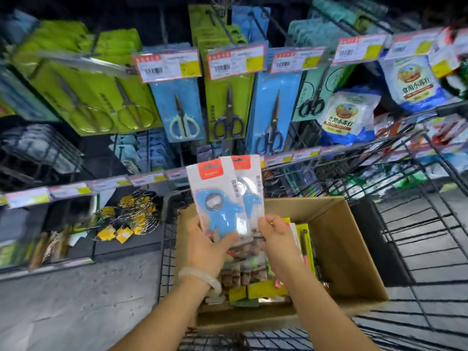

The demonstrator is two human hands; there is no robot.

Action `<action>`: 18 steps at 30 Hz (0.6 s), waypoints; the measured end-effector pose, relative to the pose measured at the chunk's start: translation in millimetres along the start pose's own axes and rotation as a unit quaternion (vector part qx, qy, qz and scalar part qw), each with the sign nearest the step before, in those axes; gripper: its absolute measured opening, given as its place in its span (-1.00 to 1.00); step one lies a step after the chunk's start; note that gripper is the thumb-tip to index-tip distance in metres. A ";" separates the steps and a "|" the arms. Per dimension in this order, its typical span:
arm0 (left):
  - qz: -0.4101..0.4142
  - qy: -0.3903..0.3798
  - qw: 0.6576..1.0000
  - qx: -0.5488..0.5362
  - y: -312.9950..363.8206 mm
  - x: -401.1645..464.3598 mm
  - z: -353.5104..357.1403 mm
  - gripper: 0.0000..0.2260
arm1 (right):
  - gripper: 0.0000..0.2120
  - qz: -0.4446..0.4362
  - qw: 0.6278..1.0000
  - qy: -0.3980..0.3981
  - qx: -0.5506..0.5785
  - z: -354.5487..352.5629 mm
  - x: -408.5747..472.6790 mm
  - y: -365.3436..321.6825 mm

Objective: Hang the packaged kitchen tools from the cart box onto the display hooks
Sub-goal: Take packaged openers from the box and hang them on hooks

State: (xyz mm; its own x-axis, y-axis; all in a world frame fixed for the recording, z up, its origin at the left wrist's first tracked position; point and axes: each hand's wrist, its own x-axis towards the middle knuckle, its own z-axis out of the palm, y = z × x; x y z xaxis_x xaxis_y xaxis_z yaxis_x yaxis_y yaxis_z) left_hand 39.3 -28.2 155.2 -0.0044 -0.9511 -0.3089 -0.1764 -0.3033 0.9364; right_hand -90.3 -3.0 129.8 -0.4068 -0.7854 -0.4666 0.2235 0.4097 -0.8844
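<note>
Two carded packs of blue kitchen tools (222, 196) are held up just above the cardboard box (349, 249). The left hand (210, 239) pinches the front pack's lower edge; the right hand (276, 230) pinches the rear pack's bottom corner. They look light, thin, glossy and bendable, so probably best gripped low, red header free for a hook.

my packs (222, 191): white, red-orange header, blue tool | box (354, 249) lower centre: plain brown | cart (417, 224) right: black wire | scissor cards (228, 97) upper centre: lime green, sky blue, teal | price tags (168, 63): white, red strip, yellow patch | my wristband (200, 276): pale translucent
</note>
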 end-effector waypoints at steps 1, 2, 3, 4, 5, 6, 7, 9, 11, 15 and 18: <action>-0.004 0.009 1.000 -0.005 2.0 -0.6 -12.2 -0.54 | -0.88 -0.027 1.000 -0.006 0.000 8.8 -4.8 -0.5; -0.011 0.014 1.000 -0.015 3.3 -1.0 -25.5 -0.51 | -0.85 -0.049 0.999 -0.018 0.002 19.5 -10.3 -0.8; -0.011 0.015 1.000 -0.023 4.9 -2.3 -40.4 -0.50 | -0.82 -0.066 0.997 -0.031 0.000 30.8 -15.6 -0.3; -0.007 0.017 0.999 -0.029 4.8 -3.7 -55.8 -0.51 | -0.79 -0.076 0.996 -0.039 -0.002 43.2 -21.3 -0.4; -0.004 0.020 0.999 -0.033 6.1 -6.5 -72.8 -0.52 | -0.78 -0.085 0.995 -0.044 -0.005 56.1 -27.6 -1.5; -0.003 0.023 0.999 -0.041 5.8 -9.0 -91.7 -0.52 | -0.77 -0.088 0.995 -0.045 -0.013 69.4 -32.2 -0.9; 0.000 0.030 0.998 -0.050 7.1 -12.4 -111.6 -0.52 | -0.75 -0.089 0.995 -0.046 -0.024 83.2 -39.0 -2.0; 0.007 0.043 0.997 -0.067 5.6 -18.1 -154.7 -0.51 | -0.72 -0.097 0.993 -0.044 -0.051 110.0 -53.1 -1.2; 0.008 0.062 0.994 -0.086 2.6 -24.8 -197.5 -0.50 | -0.74 -0.100 0.992 -0.052 -0.053 136.1 -71.4 -1.5; 0.025 0.090 0.988 -0.120 -6.5 -44.6 -279.8 -0.48 | -0.73 -0.106 0.989 -0.099 -0.026 191.4 -116.9 -1.5; 0.043 0.099 0.986 -0.128 -15.2 -63.5 -336.5 -0.47 | -0.82 -0.135 0.979 -0.151 -0.021 237.0 -153.2 5.6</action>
State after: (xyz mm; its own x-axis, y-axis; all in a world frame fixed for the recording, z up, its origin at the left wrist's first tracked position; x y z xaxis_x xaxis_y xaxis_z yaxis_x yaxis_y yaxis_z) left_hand 373.5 17.0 216.6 0.1883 -0.9592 -0.2111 0.0709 -0.2011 0.9770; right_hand 183.2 9.6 198.5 -0.1649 -0.9663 -0.1978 0.1050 0.1822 -0.9776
